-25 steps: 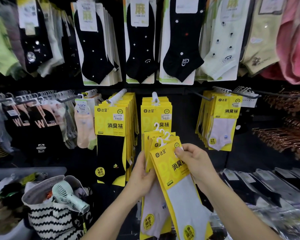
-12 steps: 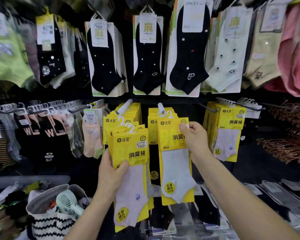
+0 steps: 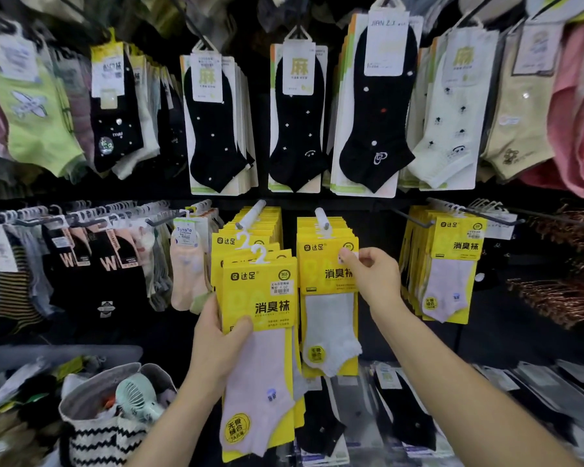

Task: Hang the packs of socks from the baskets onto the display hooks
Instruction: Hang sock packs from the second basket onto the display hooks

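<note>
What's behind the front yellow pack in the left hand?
More yellow packs stacked behind the front pack; their tops and white hangers stick out above it. The left hand grips them all. Their socks are mostly covered; count unclear.

Held packs (image 3: pixel 260 318) left of the hooked pack (image 3: pixel 329 298) (bag (image 3: pixel 95 429) lower left), other socks (image 3: pixel 213 129) above.

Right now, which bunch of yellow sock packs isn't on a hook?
The bunch gripped by the left hand: its white hangers stand free, while the others hang from pegs.
</note>
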Tool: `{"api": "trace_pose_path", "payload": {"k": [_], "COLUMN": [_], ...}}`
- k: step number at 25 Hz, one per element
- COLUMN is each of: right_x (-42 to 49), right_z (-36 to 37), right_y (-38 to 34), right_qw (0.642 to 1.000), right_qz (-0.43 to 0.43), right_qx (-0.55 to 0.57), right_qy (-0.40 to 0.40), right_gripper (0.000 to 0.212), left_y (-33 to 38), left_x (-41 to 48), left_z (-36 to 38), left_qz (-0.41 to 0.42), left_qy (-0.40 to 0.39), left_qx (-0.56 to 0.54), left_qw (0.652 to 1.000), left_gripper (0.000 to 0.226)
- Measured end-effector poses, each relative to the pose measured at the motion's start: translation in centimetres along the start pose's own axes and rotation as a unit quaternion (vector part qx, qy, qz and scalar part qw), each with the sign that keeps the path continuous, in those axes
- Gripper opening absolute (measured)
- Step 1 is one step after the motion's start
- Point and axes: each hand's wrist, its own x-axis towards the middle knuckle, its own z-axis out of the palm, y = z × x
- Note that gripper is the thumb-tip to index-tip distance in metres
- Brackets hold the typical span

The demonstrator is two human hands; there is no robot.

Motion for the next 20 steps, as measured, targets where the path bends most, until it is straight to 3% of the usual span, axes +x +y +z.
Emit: {"api": "trace_pose_path", "payload": {"k": [5,8,10,15,20], "right_x": [-1.2,-3.3,-4.2,-3.8,-3.3], "right_z": [-1.7,-1.7,-1.5,-2.7,-2.9], "right_y": [0.1,-0.8,-1.0,-1.0,-0.4], "right_qw": [0.999,0.994,0.991,0.993,0.99], "right_qz": [0.03,-0.021,-0.039,-0.033,-0.009], "right_qx": [0.022,0.055,0.017,0.017,0.076], "right_qy": [0.005,-0.091,-0.129,-0.11,-0.116], "right_gripper": [0.03,0.034,0.037,0.019,0.008], "left_y": [0.8,1.3,1.5,1.2,0.4], "left_x": [0.1,0.0,0.0,-0.3,0.3], "left_z": [2.5,4.5,5.7,7.2,6.8], "left_qz": [-0.012,-0.002,0.002,-0.028,-0.008], "left_qy": [-0.021,-0.047,-0.06,-0.092,-0.054], "left_qx": [-0.041,-0.041,-0.047,-0.128,-0.13], "left_qw": [0.999,0.998,0.997,0.987,0.99], "left_gripper": [0.04,0.039,0.039,0.029,0.028]}}
